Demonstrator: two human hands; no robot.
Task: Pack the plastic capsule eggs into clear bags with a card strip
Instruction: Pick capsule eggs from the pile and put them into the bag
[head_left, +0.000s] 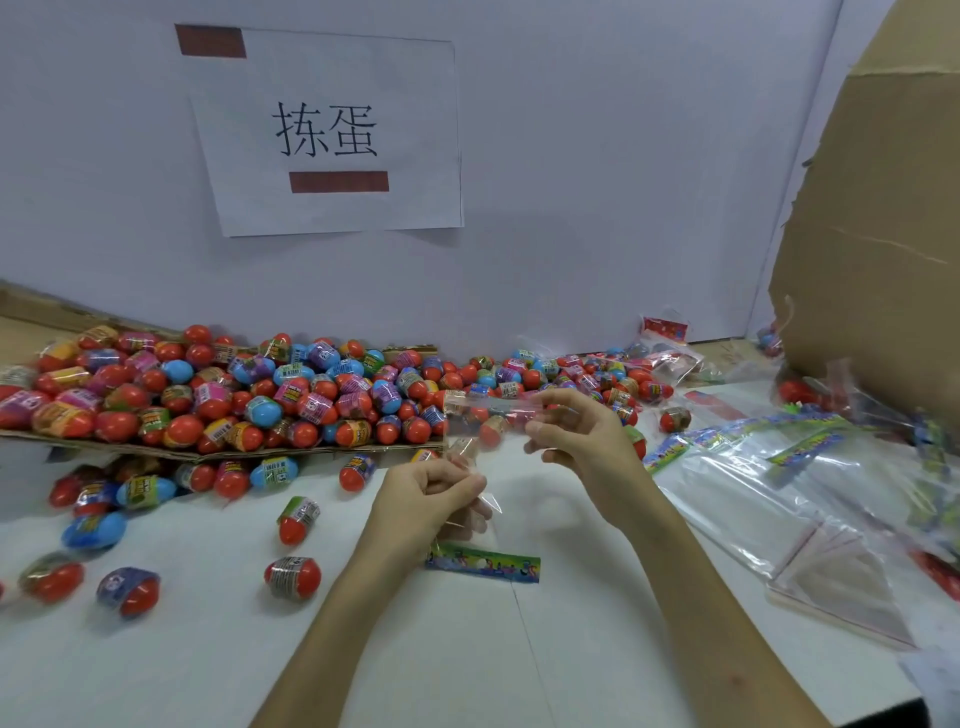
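Two hands meet above the table (441, 654), with one clear bag (470, 423) stretched between them. Left hand (431, 499): fingers curled, thumb and fingertips pinching the bag's lower end. Right hand (576, 436): fingers curled, thumb and forefinger pinching the bag's upper end, higher and farther out than the left fingers. The bag hangs off the table at a tilt. Eggs show through the film, and I cannot tell whether any sits inside. One card strip (483, 567), brightly printed, lies flat on the table just on the near side of the left fingers, touched by neither hand. A heap of eggs (291, 400), mostly red halves with printed wraps and some blue, lies beyond the fingertips of both hands against the wall. Much of it rests on a cardboard sheet (208, 455). Loose eggs are scattered to the left of the left fingers. Among them a red egg (293, 577) lies on its side nearest, and a blue egg (93, 530) lies farther left. To the right of the right fingers lies a pile of flat bags (769, 499), with more strips (810, 444) along its far edge. A cardboard box (883, 234) stands beyond those. A paper sign (332, 130) is fixed to the wall, above and behind both hands.
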